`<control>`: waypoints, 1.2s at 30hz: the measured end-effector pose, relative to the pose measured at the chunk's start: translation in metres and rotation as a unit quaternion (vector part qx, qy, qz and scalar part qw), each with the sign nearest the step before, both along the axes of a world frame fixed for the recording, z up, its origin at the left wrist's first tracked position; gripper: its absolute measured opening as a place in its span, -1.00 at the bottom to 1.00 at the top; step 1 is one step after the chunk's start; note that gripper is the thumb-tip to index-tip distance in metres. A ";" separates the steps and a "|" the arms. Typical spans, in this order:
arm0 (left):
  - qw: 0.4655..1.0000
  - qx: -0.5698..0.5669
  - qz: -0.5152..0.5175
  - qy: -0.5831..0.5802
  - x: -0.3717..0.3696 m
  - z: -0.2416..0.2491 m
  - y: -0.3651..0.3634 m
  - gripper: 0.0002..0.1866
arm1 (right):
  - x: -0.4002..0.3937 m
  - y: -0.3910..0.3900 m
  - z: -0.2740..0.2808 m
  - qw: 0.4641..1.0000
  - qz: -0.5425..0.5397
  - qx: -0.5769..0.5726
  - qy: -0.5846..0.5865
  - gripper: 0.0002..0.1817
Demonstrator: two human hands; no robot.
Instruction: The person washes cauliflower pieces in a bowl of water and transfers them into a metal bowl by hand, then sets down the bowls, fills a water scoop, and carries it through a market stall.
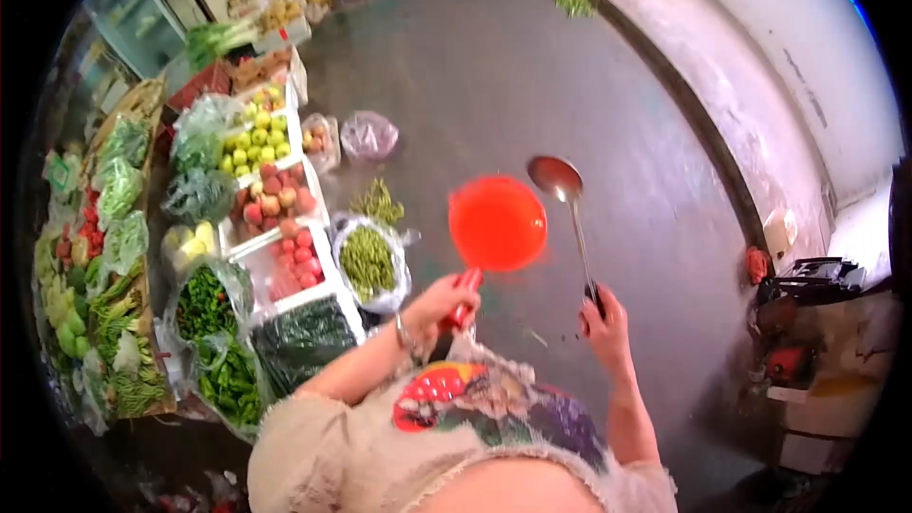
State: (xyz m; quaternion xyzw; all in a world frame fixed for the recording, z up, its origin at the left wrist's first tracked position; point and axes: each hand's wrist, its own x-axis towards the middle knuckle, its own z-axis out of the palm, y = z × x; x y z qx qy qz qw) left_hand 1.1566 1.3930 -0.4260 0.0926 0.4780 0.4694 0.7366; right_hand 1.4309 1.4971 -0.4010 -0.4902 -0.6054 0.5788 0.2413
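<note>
My left hand [445, 304] is wrapped round the handle of a red plastic ladle [498, 224], its round bowl held out over the grey floor. In my right hand [605, 321] is the black handle of a metal ladle [556, 178], whose bowl points away from me. The two ladles are side by side and apart. A bag of green pods [368, 259] lies on the floor to the left of the red ladle.
White boxes of red fruit [296, 261], peaches [271, 198] and green apples [256, 141] line the left side. Bagged green peppers [228, 382] and other vegetables lie beyond. Cartons [807, 451] stand at the right, near the pale wall [769, 66].
</note>
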 end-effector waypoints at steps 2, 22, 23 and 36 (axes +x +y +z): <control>1.000 -0.008 -0.006 -0.020 -0.028 -0.002 0.037 -0.59 | -0.039 0.041 0.020 0.997 0.025 0.013 -0.073 -0.74; 0.983 0.014 0.179 -0.036 -0.267 -0.029 0.371 -0.54 | -0.376 0.496 0.029 0.880 0.320 -0.305 -0.173 -0.79; 0.982 0.017 0.181 -0.056 -0.282 -0.028 0.384 -0.59 | -0.396 0.517 0.035 0.870 0.323 -0.326 -0.179 -0.76; 0.961 0.013 0.272 -0.046 -0.549 -0.040 0.546 -0.60 | -0.700 0.714 0.034 0.809 0.379 -0.433 -0.122 -0.71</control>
